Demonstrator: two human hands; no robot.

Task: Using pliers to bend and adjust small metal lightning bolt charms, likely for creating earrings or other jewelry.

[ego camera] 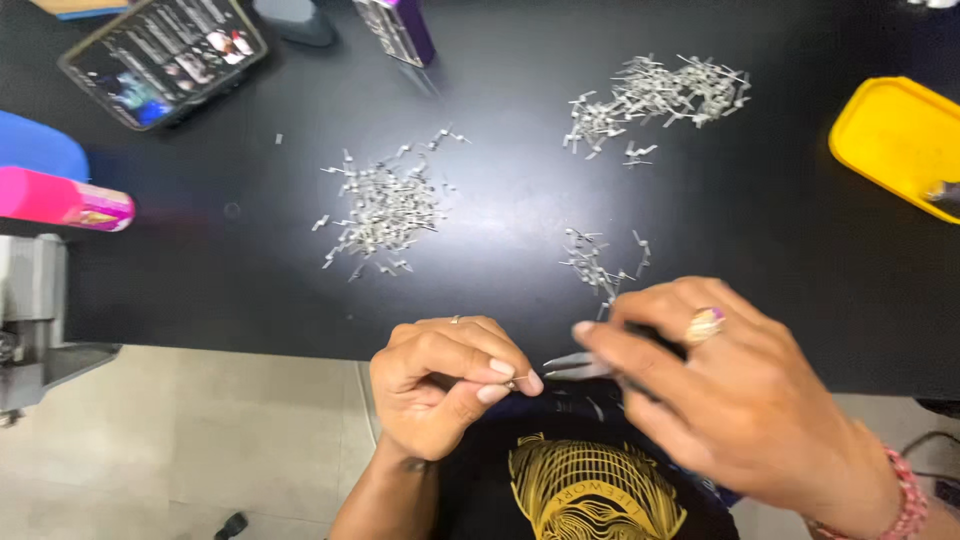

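My left hand (445,385) pinches a tiny metal piece (516,380) between thumb and forefinger, just past the near edge of the black table (200,260). My right hand (730,395), wearing a ring and a bead bracelet, grips metal tweezers (572,365) whose tips point left at that piece and almost touch it. Three heaps of small silver metal parts lie on the table: a middle heap (385,205), a far right heap (655,100) and a small heap (600,262) just beyond my right hand.
A phone (165,55) with a lit screen lies at the far left. A purple box (398,28) stands at the back. A yellow tray (900,140) sits at the right edge. A pink tube (62,200) and a grey metal fixture (35,320) are at the left.
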